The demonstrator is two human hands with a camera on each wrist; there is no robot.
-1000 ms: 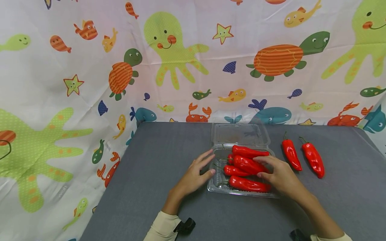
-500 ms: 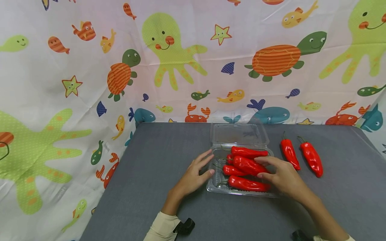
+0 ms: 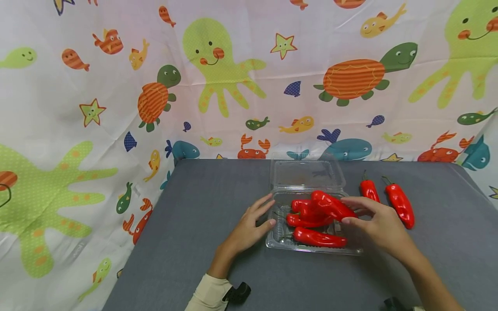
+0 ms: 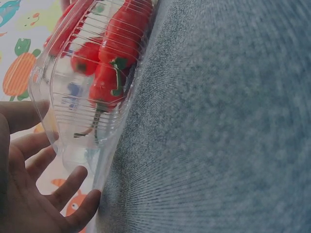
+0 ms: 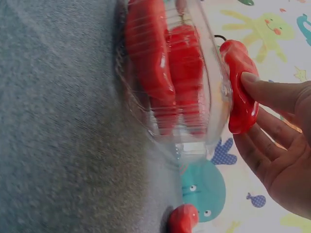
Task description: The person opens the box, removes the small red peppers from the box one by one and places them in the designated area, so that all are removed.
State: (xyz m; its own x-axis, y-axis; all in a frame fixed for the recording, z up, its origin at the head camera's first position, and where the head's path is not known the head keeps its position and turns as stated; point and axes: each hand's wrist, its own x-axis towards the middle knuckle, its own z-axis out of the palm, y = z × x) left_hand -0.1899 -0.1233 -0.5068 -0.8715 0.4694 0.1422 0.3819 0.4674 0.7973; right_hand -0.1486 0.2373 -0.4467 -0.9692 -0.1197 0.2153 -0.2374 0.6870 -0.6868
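Note:
A clear plastic clamshell container (image 3: 278, 242) lies open on the grey table with several red peppers (image 3: 319, 239) in its base. My right hand (image 3: 385, 226) pinches one red pepper (image 3: 333, 206) near its blunt end, thumb on one side and fingers on the other. In the right wrist view this held pepper (image 5: 240, 92) is up at the container's rim, above the ones inside. At the container's left side, my left hand (image 3: 247, 229) rests with its fingers extended, fingertips right at the rim. Green stems (image 4: 98, 114) show through the ribbed wall in the left wrist view.
The transparent lid (image 3: 307, 175) is folded back toward the rear curtain (image 3: 241, 125), which is printed with sea animals. To the right of the container, two more red peppers lie on the table, one (image 3: 402, 206) in full view and the other (image 3: 368, 190) partly behind my right hand.
My right hand has lifted a pepper from the pile and drawn it slightly right, turning it to a slant. My left hand has stayed at the container's left side.

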